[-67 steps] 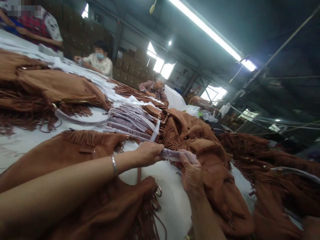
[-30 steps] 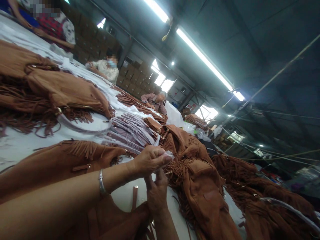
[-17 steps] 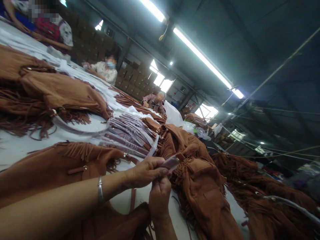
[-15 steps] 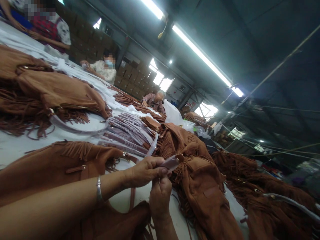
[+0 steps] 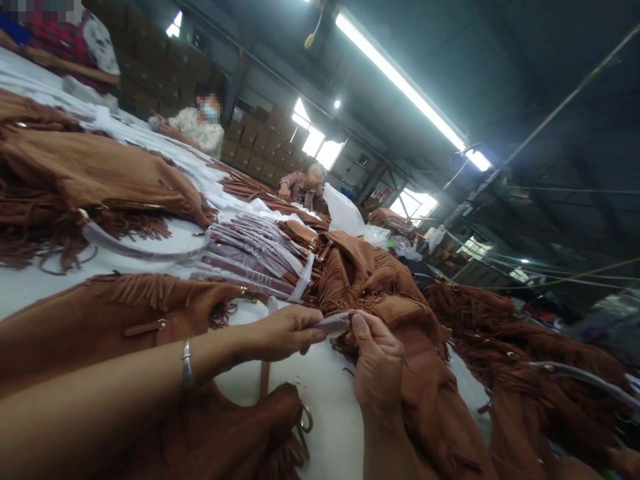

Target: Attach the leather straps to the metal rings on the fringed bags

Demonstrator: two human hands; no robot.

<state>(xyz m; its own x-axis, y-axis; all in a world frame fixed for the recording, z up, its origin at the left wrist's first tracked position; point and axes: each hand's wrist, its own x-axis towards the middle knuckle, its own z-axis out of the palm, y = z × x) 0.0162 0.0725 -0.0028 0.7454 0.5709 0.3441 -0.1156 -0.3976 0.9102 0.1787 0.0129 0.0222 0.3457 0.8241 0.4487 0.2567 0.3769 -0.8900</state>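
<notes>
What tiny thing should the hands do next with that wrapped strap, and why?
Perhaps smooth the strap gently with the right hand while the left hand steadies it: both pinch it, and a short wrapped stretch shows between them.

Warm browns against white

At 9 o'clock, a plain tan bag (image 5: 125,167); at 4 o'clock, a redder brown bag (image 5: 425,363). The tabletop (image 5: 327,400) at 6 o'clock is white. Nearer centre, also at 6, the strip (image 5: 333,325) is greyish mauve. Silver bracelet (image 5: 187,363) at 8 o'clock. Red-and-dark checked garment (image 5: 55,43) at 10 o'clock.
</notes>
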